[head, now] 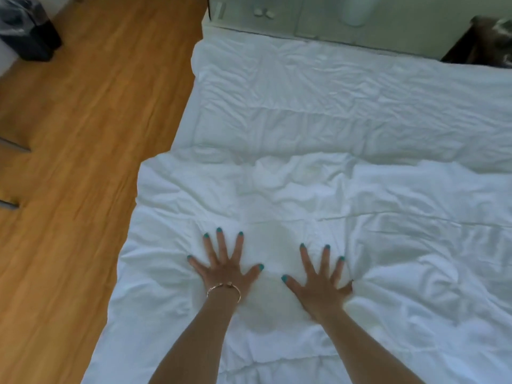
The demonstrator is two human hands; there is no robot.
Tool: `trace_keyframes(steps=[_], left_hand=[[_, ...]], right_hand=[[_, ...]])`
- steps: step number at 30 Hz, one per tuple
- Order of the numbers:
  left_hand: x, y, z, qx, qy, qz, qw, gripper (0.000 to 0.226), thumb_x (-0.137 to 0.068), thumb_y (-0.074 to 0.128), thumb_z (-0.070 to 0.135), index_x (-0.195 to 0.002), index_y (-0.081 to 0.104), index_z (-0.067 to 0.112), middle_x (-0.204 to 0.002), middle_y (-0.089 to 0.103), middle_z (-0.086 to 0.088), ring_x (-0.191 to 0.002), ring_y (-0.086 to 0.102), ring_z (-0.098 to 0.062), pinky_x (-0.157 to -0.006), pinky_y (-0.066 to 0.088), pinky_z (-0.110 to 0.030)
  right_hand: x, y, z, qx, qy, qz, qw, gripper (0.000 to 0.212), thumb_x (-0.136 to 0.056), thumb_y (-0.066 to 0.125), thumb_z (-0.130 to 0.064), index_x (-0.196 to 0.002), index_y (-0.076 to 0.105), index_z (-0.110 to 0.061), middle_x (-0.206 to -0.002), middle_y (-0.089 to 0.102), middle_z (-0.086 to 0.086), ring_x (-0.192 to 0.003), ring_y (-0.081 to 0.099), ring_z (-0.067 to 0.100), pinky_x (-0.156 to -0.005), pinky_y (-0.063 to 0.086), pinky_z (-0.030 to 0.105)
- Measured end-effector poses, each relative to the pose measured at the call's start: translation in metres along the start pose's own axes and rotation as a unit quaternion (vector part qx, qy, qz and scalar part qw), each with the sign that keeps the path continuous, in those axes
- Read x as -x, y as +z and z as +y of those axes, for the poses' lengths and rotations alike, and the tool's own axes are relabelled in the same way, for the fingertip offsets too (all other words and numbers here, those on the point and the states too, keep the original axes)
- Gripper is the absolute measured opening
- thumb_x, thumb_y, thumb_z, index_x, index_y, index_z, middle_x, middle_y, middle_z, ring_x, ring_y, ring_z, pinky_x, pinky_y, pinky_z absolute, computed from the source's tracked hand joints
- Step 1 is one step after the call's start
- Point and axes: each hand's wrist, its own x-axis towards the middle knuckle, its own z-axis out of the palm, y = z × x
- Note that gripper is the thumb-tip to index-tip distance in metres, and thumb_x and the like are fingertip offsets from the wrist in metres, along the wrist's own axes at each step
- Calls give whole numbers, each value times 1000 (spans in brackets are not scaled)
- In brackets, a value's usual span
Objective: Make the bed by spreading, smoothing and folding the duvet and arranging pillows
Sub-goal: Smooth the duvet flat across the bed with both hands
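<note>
A white, wrinkled duvet (401, 217) covers the near part of the bed, its far edge lying as a fold across the bed's width. Beyond that fold a white sheet (332, 92) shows, creased, up to the head of the bed. My left hand (224, 268), wearing a thin bracelet, lies flat on the duvet with fingers spread wide. My right hand (321, 281) lies flat beside it, also spread, its little finger pressed into a crease. Neither hand holds anything. No pillow is in view.
Wooden floor (83, 134) runs along the bed's left side. A dark bin with a plastic liner (30, 29) stands at the far left. A pale glass-like panel (318, 18) stands behind the bed's head, and a dark piece of furniture (482, 42) sits at the far right.
</note>
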Motion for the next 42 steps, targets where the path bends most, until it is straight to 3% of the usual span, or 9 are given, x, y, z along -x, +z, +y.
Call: trace_keyframes(steps=[6,12,16,20,23,27,35,40,42], left_hand=[[-12,-13,0,0,3,-81,997,89,-74,10,88,-128,-45,42,-140,-53,0,-133,-42,-35,-101,-8,-74],[-17,-12,-2,-12,-15,-111,994,96,-72,14,89,-124,-49,37,-138,-55,-1,-133,-41,-36,-103,-5,-72],[-27,-14,6,-20,-24,-120,992,97,-73,16,89,-123,-48,36,-139,-54,-2,-135,-39,-36,-106,-1,-72],[-31,-7,7,-27,-34,-101,994,95,-75,17,86,-124,-47,36,-139,-54,-2,-134,-40,-36,-107,-1,-71],[-33,0,10,-33,-29,-73,996,95,-77,16,85,-134,-41,35,-143,-50,-2,-135,-38,-35,-107,0,-72],[-33,0,14,-50,-35,-59,996,92,-80,15,81,-142,-32,33,-149,-41,-4,-139,-32,-34,-107,3,-72],[-15,-13,25,-53,-83,-44,994,93,-79,18,83,-139,-36,36,-152,-36,-1,-141,-29,-34,-107,4,-71],[20,-17,68,143,-87,56,984,82,-90,49,56,-149,-6,45,-160,-15,2,-147,-10,-29,-110,14,-64],[39,-15,107,215,6,84,973,80,-88,56,53,-146,2,52,-160,-14,8,-147,-8,-26,-110,15,-63]], right_hand=[[-22,-32,7,5,-35,-152,988,110,-60,57,-85,-127,-29,-69,-146,-47,-12,-141,-32,33,-110,5,69],[-22,-56,13,13,-84,-195,977,122,-64,78,-59,-131,-24,-68,-152,-39,-8,-142,-29,34,-109,14,69],[-11,-60,20,-5,-86,-157,984,122,-69,78,-53,-134,-25,-65,-154,-33,-13,-145,-25,30,-109,14,68],[13,-40,44,48,-32,-80,995,116,-67,64,-73,-135,-29,-60,-145,-47,-8,-135,-40,38,-102,-9,75],[25,-23,88,12,52,-58,997,117,-60,58,-83,-129,-35,-63,-142,-52,-8,-129,-46,43,-99,-14,77],[33,-12,139,-7,62,-65,996,116,-58,57,-86,-128,-34,-65,-146,-46,-15,-136,-38,37,-101,-9,76],[27,-13,143,-48,38,-76,995,126,-56,67,-78,-135,-29,-59,-147,-44,-15,-141,-32,34,-106,4,72],[19,-16,153,-77,10,-99,992,133,-53,72,-76,-126,-39,-61,-147,-44,-17,-141,-31,35,-106,6,74],[11,-17,155,-79,9,-114,990,135,-52,72,-76,-124,-41,-62,-146,-45,-18,-140,-33,35,-104,6,75]])
